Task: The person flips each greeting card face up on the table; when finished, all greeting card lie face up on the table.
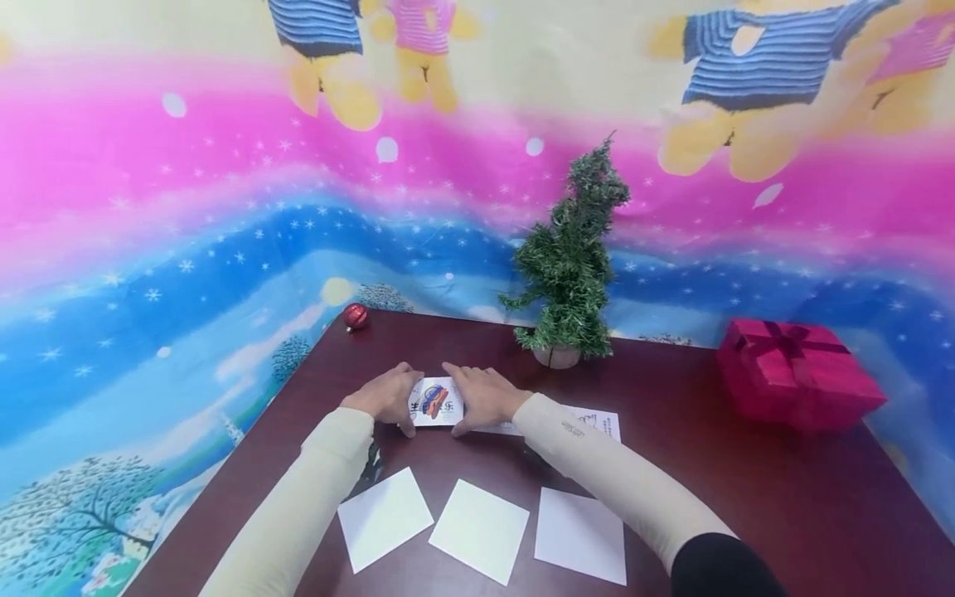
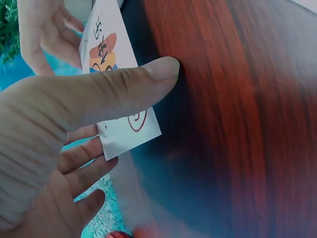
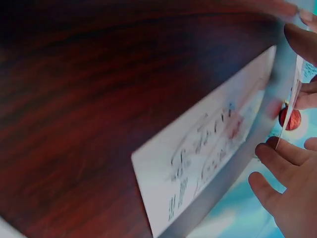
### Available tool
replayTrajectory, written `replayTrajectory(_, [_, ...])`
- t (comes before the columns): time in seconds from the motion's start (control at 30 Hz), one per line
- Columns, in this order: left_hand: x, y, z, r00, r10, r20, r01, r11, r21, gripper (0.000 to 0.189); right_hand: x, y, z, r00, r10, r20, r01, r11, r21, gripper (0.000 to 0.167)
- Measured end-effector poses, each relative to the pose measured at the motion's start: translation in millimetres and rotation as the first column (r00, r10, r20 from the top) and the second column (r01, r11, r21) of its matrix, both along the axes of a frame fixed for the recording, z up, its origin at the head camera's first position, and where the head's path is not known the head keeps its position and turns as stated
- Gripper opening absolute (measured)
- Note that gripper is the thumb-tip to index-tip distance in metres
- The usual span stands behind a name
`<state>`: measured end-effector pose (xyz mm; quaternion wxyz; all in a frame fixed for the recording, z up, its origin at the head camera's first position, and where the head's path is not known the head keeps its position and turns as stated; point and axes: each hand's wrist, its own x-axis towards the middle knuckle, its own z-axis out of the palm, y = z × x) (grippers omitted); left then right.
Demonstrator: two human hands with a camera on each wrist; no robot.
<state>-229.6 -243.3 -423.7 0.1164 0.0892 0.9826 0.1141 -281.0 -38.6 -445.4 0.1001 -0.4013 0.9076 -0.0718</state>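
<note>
Biggest thing first: that smooth-looking dark surface [image 1: 671, 398] probably gives paper little to bite on, so anything nudged could skate. The tree [image 1: 569, 257] stands right behind the hands, so a careless reach might bump it over. The pink gift box [image 1: 802, 377] is well off to the right, not much of a worry imo.

The right sleeve [image 1: 597, 456] crosses over the lettered sheet [image 1: 604, 424], so pulling that arm back low could drag it. Can't tell if they're touching. Same deal with the three blank white squares [image 1: 480, 531] on the near side.

As for the grip: left hand [image 1: 385, 399] and right hand [image 1: 487, 397] both pinch the printed card [image 1: 436, 401], one per side, ahead of the squares. Uneven squeezing or pulling could bow or crease it. Smallest, the red bauble [image 1: 356, 317] by the far left edge: one knock and it might roll off.
</note>
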Motion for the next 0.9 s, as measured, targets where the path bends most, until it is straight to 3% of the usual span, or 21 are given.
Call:
replayTrajectory(0.1, [-2.0, -5.0, -1.3, 1.000, -0.028, 0.008, 0.028, 0.999, 0.021, 0.097, -1.1, -3, -3.6, 1.000, -0.021, 0.014, 0.021, 1.000, -0.013, 0.117])
replayTrajectory(0.37, [-6.5, -21.3, -5.3, 0.996, -0.040, 0.076, 0.044, 0.998, -0.046, 0.095, -4.9, -15, -11.1, 1.000, 0.006, 0.026, -0.006, 1.000, -0.005, 0.116])
replayTrajectory(0.73, [-8.1, -18.7, -3.9, 0.995, -0.021, 0.102, 0.029, 0.997, -0.072, 0.099, -4.4, -15, -7.6, 1.000, -0.002, 0.016, 0.001, 0.998, 0.070, 0.115])
replayTrajectory(0.9, [-4.5, -18.4, -6.2, 0.993, 0.009, 0.116, -0.005, 0.999, -0.032, 0.100, -3.7, -14, -7.9, 1.000, -0.001, 0.022, -0.001, 0.996, 0.089, 0.116])
